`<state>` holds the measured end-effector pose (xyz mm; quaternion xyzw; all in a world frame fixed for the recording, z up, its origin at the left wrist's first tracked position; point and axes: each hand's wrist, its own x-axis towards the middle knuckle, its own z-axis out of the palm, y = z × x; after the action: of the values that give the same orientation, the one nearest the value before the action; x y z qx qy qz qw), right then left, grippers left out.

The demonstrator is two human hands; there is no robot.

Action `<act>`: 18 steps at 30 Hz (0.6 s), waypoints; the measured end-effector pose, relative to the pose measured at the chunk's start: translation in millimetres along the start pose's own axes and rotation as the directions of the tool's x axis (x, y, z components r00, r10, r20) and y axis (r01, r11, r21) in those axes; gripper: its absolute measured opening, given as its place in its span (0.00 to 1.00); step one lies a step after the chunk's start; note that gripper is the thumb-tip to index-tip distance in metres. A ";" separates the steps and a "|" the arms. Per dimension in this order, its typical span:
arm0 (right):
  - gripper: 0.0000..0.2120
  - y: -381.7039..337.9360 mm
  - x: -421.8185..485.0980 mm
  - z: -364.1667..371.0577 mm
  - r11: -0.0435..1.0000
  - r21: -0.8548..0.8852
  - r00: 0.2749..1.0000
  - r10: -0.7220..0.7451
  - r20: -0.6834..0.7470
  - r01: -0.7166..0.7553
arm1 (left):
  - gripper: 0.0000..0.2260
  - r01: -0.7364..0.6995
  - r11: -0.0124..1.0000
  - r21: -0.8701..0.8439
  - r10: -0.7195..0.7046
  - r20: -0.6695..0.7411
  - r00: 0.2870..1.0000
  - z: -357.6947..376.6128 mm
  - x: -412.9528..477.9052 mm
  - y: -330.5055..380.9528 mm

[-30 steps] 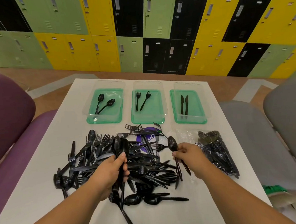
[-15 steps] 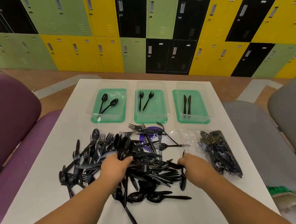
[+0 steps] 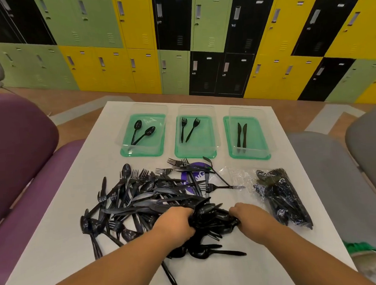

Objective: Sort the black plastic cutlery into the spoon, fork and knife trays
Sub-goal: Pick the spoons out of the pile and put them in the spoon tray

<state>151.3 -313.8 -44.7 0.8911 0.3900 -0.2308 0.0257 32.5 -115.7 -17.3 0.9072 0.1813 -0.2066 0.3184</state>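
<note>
Head view: the left hand [image 3: 176, 224] and right hand [image 3: 251, 216] both clutch one bunch of cutlery [image 3: 210, 217] between them, over the loose cutlery pile [image 3: 142, 197] on the table [image 3: 57, 247]. Beyond stand the spoon tray [image 3: 139, 154], fork tray [image 3: 194, 156] and knife tray [image 3: 249, 157], each holding two pieces.

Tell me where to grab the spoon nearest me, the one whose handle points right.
Pinch the spoon near the tip of its handle, coming from the right and above. The handle lies flat and sticks out alone over the table, while the bowl end is crowded against the pile.
</note>
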 end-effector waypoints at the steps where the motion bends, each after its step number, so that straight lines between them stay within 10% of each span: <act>1: 0.14 -0.7 0.1 -0.6 1.000 -0.004 1.000 0.007 0.003 -0.007 | 0.09 -0.006 1.000 0.027 0.006 -0.003 1.000 1.9 1.8 0.3; 11: 0.04 -23.3 -10.9 -39.3 0.919 0.388 0.997 0.071 0.018 -0.072 | 0.04 0.064 0.861 -0.504 -0.180 -0.185 0.966 -19.5 -3.2 -20.4; 18: 0.17 -83.3 6.7 -21.7 0.945 0.324 0.999 0.052 -0.002 -0.048 | 0.06 0.168 0.837 -0.521 -0.346 -0.264 0.900 -30.8 -23.6 -53.5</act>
<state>104.8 -246.4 -17.1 0.8939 0.3242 -0.2865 -0.1172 -4.2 -61.1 -10.7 0.7863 0.4026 -0.0322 0.4676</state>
